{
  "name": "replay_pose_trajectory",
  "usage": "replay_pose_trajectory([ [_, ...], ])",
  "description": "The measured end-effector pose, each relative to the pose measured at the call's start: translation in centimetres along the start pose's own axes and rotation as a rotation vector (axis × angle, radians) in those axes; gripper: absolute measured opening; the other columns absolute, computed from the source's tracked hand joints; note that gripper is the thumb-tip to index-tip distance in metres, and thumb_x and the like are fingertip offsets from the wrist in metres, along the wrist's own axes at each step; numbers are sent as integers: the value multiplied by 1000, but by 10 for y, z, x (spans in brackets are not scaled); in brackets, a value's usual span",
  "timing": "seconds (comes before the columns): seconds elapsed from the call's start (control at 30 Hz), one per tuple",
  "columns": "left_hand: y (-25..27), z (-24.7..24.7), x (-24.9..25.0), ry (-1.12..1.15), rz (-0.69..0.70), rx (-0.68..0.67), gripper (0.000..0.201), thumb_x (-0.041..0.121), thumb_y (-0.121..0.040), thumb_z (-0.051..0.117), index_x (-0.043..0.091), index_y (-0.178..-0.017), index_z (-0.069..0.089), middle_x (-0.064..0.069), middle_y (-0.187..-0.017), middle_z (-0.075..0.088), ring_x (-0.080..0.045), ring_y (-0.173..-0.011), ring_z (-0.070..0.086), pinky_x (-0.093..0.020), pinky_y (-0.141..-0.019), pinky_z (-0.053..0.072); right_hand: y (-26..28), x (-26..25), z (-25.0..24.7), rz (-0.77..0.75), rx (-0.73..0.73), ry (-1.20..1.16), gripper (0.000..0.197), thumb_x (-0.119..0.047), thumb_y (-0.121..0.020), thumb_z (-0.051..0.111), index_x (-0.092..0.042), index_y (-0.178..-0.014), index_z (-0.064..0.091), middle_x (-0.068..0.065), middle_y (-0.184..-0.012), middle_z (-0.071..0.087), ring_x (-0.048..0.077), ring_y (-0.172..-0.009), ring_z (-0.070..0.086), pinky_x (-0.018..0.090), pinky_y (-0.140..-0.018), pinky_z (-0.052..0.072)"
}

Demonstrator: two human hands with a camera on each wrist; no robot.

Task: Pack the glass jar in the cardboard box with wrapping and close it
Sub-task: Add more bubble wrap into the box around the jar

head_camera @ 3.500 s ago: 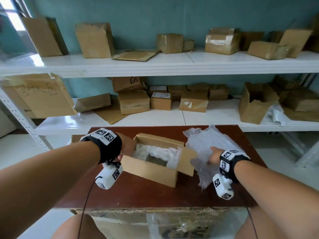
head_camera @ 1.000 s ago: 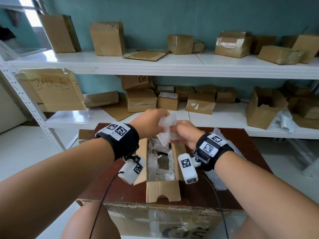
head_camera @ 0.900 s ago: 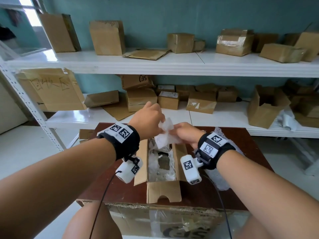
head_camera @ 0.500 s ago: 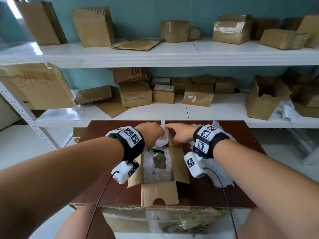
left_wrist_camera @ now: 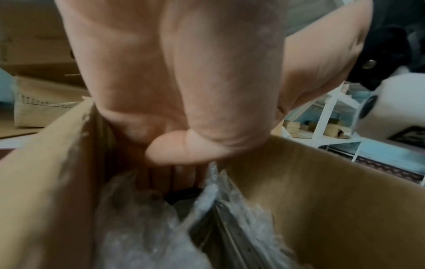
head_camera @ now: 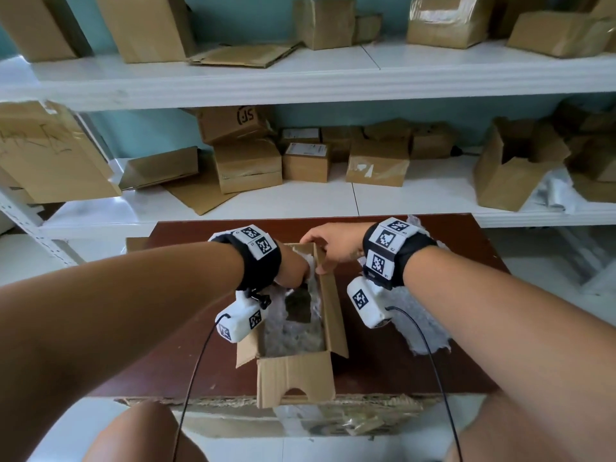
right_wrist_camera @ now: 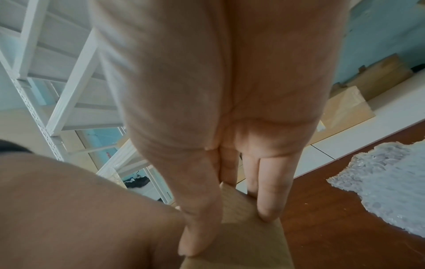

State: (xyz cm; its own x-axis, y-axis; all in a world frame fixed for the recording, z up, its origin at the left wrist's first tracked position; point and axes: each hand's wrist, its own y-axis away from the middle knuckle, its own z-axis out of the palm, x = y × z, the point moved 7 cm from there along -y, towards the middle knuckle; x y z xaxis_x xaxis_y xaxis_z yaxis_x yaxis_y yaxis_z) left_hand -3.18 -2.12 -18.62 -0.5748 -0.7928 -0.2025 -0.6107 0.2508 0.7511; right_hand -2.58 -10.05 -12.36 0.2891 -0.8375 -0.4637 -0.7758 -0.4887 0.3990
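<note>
The open cardboard box (head_camera: 295,378) stands in the middle of the brown table (head_camera: 400,371), its long side pointing away from me. Bubble wrap (head_camera: 293,338) fills it, and a dark part of the jar (head_camera: 298,305) shows through. My left hand (head_camera: 293,265) reaches down into the box's far end, and its straight fingers (left_wrist_camera: 172,174) press the bubble wrap (left_wrist_camera: 138,227) down beside the jar (left_wrist_camera: 184,198). My right hand (head_camera: 328,251) pinches the box's right flap (right_wrist_camera: 241,227) near the far corner, thumb inside and fingers outside.
A loose sheet of bubble wrap (head_camera: 413,331) lies on the table right of the box. Behind the table, white shelves (head_camera: 300,208) hold several cardboard boxes. The box's front flap hangs over the table's near edge.
Both hands came down from holding the wrap's end above the box. The left hand has pushed the wrap inside. The right hand has let go of the wrap and taken the flap.
</note>
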Motion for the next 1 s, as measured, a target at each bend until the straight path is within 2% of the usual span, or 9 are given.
replay_pose_trajectory([
  [0.17, 11, -14, -6, 91, 25, -31, 38, 18, -102, 44, 4, -137, 49, -13, -130, 55, -21, -98, 49, -21, -59, 47, -3, -1, 1, 2, 9, 38, 48, -12, -80, 76, -15, -125, 60, -1, -111, 62, 15, -99, 56, 27, -80, 44],
  [0.23, 20, -18, -11, 182, 63, -105, 35, 17, -102, 43, 7, -135, 49, -12, -133, 55, -25, -105, 53, -30, -90, 52, -6, 0, 2, 9, -7, 49, 44, -11, -82, 74, -12, -124, 61, 4, -113, 65, 16, -99, 56, 24, -75, 45],
  [0.37, 48, -57, -28, 646, 59, 62, 32, 7, -98, 45, 7, -125, 61, -6, -122, 65, -22, -111, 60, -35, -98, 49, -9, 8, 5, 81, -43, 46, 61, -21, -84, 74, -11, -138, 48, 3, -130, 57, 22, -117, 55, 35, -99, 47],
  [0.57, 51, -49, -2, 479, 124, 81, 50, -5, -91, 32, 16, -133, 52, -2, -136, 56, -21, -125, 51, -35, -105, 43, -8, 4, 8, -49, -42, -8, 26, -3, -84, 69, 0, -110, 63, -5, -92, 62, 15, -94, 58, 12, -76, 44],
  [0.7, 37, -44, 1, 547, 85, -6, 38, -4, -96, 34, 6, -130, 48, -15, -138, 53, -26, -127, 49, -30, -95, 45, -9, 5, 12, -77, -82, -51, 18, 2, -83, 66, -13, -93, 65, 4, -96, 67, 20, -95, 62, 31, -92, 49],
  [0.77, 33, -37, -4, 440, 54, -82, 37, 4, -97, 44, 5, -133, 53, -11, -138, 53, -24, -120, 51, -26, -85, 45, -9, 6, 10, -74, -98, -83, 18, 0, -85, 66, -13, -98, 67, 0, -94, 68, 14, -91, 64, 19, -89, 49],
  [0.83, 27, -38, -21, 402, -44, 18, 26, 21, -90, 62, 13, -115, 66, -4, -117, 66, -19, -101, 61, -25, -75, 51, -8, 9, 8, -55, -99, -107, 26, 0, -87, 65, -3, -113, 65, -9, -85, 62, -7, -73, 58, -1, -64, 42],
  [0.9, 20, -40, -32, 357, -47, 86, 32, 34, -79, 74, 12, -103, 72, -3, -100, 72, -17, -87, 67, -28, -75, 56, -11, 11, 6, -45, -89, -113, 31, 0, -86, 66, 2, -117, 63, -6, -86, 63, -9, -64, 54, -1, -54, 38],
  [1.0, 14, -35, -21, 298, -46, -38, 38, 31, -91, 63, 9, -123, 63, -9, -118, 67, -21, -100, 64, -14, -72, 55, -12, 12, 6, -22, -73, -112, 36, -6, -82, 72, -6, -117, 65, 4, -105, 69, 6, -82, 60, 10, -70, 47],
])
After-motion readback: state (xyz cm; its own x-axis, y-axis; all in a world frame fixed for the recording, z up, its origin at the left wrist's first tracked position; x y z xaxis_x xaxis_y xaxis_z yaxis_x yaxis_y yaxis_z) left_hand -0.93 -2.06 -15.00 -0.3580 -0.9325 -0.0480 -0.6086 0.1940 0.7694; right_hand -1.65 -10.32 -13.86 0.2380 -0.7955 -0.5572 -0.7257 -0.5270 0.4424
